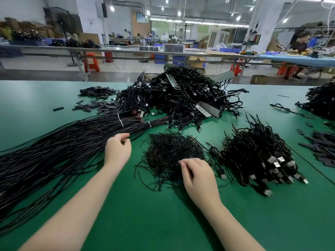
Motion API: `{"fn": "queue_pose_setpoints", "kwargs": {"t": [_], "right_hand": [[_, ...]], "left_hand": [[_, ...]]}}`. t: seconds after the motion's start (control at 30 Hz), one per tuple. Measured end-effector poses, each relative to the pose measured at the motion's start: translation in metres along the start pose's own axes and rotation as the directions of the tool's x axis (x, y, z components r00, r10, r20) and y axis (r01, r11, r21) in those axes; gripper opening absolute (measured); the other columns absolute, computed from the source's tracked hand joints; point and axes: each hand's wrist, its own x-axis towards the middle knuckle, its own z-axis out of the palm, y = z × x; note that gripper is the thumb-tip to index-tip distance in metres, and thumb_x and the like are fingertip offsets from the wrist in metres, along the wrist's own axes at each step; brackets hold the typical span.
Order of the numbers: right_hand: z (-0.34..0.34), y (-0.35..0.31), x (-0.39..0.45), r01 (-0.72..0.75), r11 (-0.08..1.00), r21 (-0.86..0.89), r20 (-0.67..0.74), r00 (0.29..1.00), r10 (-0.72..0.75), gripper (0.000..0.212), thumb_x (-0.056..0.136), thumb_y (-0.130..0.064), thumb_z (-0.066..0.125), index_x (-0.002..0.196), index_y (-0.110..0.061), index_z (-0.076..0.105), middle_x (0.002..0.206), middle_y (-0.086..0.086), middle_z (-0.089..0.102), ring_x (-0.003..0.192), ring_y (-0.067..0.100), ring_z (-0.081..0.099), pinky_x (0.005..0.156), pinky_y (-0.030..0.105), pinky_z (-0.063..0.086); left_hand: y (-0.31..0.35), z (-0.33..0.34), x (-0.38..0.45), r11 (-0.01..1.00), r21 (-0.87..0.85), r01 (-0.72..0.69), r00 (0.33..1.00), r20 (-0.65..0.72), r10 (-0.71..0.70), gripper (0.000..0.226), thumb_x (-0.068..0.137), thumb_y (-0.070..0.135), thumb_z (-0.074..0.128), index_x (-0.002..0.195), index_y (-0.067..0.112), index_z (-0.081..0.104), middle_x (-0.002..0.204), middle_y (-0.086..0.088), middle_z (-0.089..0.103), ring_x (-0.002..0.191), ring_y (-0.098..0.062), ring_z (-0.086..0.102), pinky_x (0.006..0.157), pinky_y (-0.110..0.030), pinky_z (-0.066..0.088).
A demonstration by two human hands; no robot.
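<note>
Many long cables (pixel 63 142), left hand (pixel 117 151) pinching one, right hand (pixel 197 176) on short wires (pixel 170 149)

Table (pixel 145 223) carries 6 groups.
- Long cable bundle (pixel 63 142): left side, running from near-left up toward centre.
- Short wire pile (pixel 170 151): centre, right of the bundle.
- Plug cable pile (pixel 259 156): just right of that.
- Large heap (pixel 181 95): behind both.
- Flat pieces (pixel 97 98): left of the heap.
- Second heap (pixel 322 100): far-right edge.

Left hand (pixel 117 151) pinches a strand at the bundle's right edge. Right hand (pixel 197 176) rests on the short wire pile's near edge.
</note>
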Motion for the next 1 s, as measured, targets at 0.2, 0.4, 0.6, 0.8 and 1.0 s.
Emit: {"fn": "queue_pose_setpoints", "kwargs": {"t": [0.2,0.4,0.6,0.8,1.0], "right_hand": [[-0.003,0.005,0.001,-0.078,0.995,0.068,0.0,0.997,0.078,0.017,0.098,-0.02,0.055,0.099,-0.016,0.071,0.092,-0.008,0.067,0.091,0.011,0.058,0.082,0.02,0.04],[-0.003,0.008,0.0,-0.12,0.987,0.106,-0.017,0.992,0.123,0.018,0.099,-0.023,0.053,0.1,-0.018,0.071,0.09,-0.012,0.066,0.091,0.006,0.055,0.081,0.005,0.033],[-0.003,0.012,0.002,-0.185,0.972,0.146,-0.035,0.981,0.192,0.02,0.099,-0.023,0.05,0.097,-0.021,0.07,0.087,-0.018,0.063,0.09,0.005,0.056,0.079,0.005,0.033],[-0.017,-0.013,0.009,-0.109,0.979,0.175,-0.118,0.984,0.13,0.02,0.098,-0.02,0.052,0.111,-0.022,0.068,0.096,-0.023,0.06,0.094,-0.001,0.053,0.084,0.019,0.041],[-0.021,-0.116,0.052,-0.319,0.696,0.643,0.39,0.919,0.061,0.058,0.086,-0.058,0.056,0.138,-0.032,0.051,0.078,-0.002,0.067,0.062,0.007,0.057,0.063,0.023,0.049]], "left_hand": [[-0.036,-0.034,0.028,0.709,0.698,-0.106,0.99,0.142,0.007,0.032,0.096,0.038,0.057,0.11,0.01,0.062,0.107,-0.011,0.062,0.094,-0.031,0.061,0.072,-0.039,0.053],[-0.025,-0.055,0.051,0.864,0.503,0.005,0.981,0.165,-0.102,0.019,0.093,0.033,0.065,0.091,0.014,0.07,0.091,-0.008,0.071,0.078,-0.023,0.061,0.072,-0.029,0.048],[0.012,-0.109,0.082,0.939,-0.266,0.22,0.974,0.007,-0.226,0.008,0.097,0.016,0.057,0.089,0.016,0.056,0.1,-0.012,0.07,0.059,-0.008,0.061,0.047,-0.024,0.044],[0.058,-0.156,0.043,0.819,-0.166,-0.549,0.775,-0.468,0.425,0.011,0.094,0.04,0.055,0.085,0.044,0.05,0.073,0.026,0.066,0.065,0.007,0.061,0.06,-0.011,0.047],[0.06,-0.112,-0.034,0.666,-0.138,-0.734,0.679,-0.189,0.709,0.006,0.095,0.035,0.054,0.094,0.04,0.058,0.085,0.014,0.068,0.065,-0.005,0.063,0.058,-0.022,0.05]]}}
